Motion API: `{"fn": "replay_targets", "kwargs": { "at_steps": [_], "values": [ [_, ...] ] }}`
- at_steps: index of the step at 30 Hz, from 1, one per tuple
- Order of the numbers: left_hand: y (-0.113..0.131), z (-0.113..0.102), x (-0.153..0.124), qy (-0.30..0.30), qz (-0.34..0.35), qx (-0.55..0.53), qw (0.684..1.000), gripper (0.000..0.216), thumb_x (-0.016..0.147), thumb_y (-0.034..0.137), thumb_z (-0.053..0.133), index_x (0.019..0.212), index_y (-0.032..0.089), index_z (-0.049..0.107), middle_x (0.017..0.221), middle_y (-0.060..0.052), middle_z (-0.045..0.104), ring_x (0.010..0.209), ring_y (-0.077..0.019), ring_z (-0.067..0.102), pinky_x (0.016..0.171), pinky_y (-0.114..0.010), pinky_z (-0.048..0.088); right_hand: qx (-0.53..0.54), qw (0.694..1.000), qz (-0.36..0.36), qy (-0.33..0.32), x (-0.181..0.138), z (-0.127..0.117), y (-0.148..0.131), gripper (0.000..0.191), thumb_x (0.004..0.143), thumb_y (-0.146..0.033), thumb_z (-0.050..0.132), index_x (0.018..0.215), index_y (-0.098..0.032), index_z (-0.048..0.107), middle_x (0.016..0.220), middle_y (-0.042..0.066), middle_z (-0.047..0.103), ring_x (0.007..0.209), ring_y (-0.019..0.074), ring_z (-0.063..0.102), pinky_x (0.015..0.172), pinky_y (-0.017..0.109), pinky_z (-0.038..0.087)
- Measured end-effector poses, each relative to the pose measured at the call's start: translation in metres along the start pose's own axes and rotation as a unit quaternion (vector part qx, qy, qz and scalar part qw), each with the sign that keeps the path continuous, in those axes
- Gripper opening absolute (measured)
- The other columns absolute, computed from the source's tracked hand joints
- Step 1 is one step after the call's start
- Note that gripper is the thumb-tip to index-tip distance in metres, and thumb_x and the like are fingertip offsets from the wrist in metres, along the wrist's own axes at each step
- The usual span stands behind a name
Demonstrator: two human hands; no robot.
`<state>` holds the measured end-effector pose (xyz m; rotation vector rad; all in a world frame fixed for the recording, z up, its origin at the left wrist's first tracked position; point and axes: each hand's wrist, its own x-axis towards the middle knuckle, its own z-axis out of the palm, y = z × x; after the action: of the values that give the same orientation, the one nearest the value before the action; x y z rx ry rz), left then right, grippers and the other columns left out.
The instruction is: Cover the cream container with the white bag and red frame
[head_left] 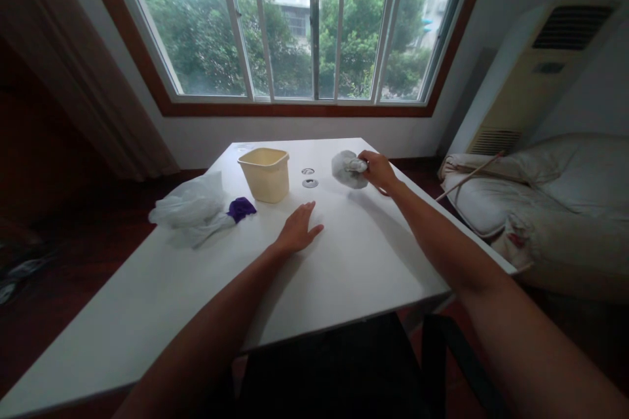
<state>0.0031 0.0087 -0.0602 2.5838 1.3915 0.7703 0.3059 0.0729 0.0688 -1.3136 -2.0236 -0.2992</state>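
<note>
My right hand [381, 172] is closed on the gathered neck of a small, greyish-white plastic bag [344, 170], near the right edge of the white table [196, 314]. The bag looks bunched up; what it contains, if anything, cannot be made out. Over the middle of the table, my left hand [299, 229] has its fingers stretched out and holds nothing. A cream-coloured plastic bin [268, 177] stands upright beyond and left of that hand. Left of the bin lie a crumpled translucent plastic bag [189, 209] and a bunched purple cloth-like piece [242, 209] touching it.
Two round fittings [309, 183] sit in the tabletop right of the bin. A black chair [334, 366] is at the near edge. To the right are a covered sofa [555, 203] with a thin stick [472, 175] and a standing air conditioner [535, 72]. A window [314, 33] lies beyond the table.
</note>
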Motion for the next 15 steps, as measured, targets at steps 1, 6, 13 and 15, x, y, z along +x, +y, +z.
{"fn": "replay_targets", "kwargs": {
  "at_steps": [1, 6, 13, 15],
  "values": [
    [-0.001, 0.002, 0.001, -0.014, -0.007, 0.009, 1.000, 0.069, 0.092, 0.049, 0.053, 0.150, 0.015, 0.034, 0.154, -0.019, 0.041, 0.144, -0.0317, 0.039, 0.116, -0.051, 0.034, -0.024, 1.000, 0.014, -0.001, 0.006, 0.000, 0.012, 0.034, 0.072, -0.007, 0.055, 0.101, -0.018, 0.066, 0.098, 0.007, 0.072, 0.084, 0.0212, 0.062, 0.075, 0.028, 0.042],
    [0.005, 0.003, 0.003, -0.067, -0.030, 0.049, 0.996, 0.051, 0.095, 0.046, 0.049, 0.140, 0.021, 0.051, 0.150, -0.014, 0.049, 0.142, -0.0327, 0.042, 0.115, -0.055, 0.032, -0.106, 0.989, 0.102, 0.000, 0.025, 0.013, 0.060, 0.032, 0.078, -0.005, 0.053, 0.106, -0.016, 0.063, 0.105, 0.012, 0.070, 0.092, 0.0236, 0.062, 0.079, 0.029, 0.042],
    [0.012, -0.001, 0.002, -0.076, -0.032, 0.073, 0.994, 0.046, 0.097, 0.043, 0.046, 0.137, 0.023, 0.055, 0.152, -0.013, 0.047, 0.142, -0.0323, 0.040, 0.115, -0.055, 0.031, -0.101, 0.958, 0.252, -0.098, 0.009, 0.060, 0.090, 0.044, 0.081, -0.011, 0.057, 0.125, -0.014, 0.056, 0.127, 0.017, 0.060, 0.104, 0.0246, 0.061, 0.086, 0.032, 0.046],
    [0.011, 0.000, 0.001, -0.074, -0.030, 0.073, 0.994, 0.045, 0.097, 0.043, 0.046, 0.137, 0.024, 0.055, 0.151, -0.013, 0.047, 0.141, -0.0323, 0.041, 0.114, -0.056, 0.031, -0.093, 0.944, 0.283, -0.144, 0.000, 0.068, 0.094, 0.056, 0.077, -0.019, 0.066, 0.131, -0.012, 0.052, 0.131, 0.020, 0.056, 0.104, 0.0262, 0.062, 0.085, 0.034, 0.047]
  ]
}}
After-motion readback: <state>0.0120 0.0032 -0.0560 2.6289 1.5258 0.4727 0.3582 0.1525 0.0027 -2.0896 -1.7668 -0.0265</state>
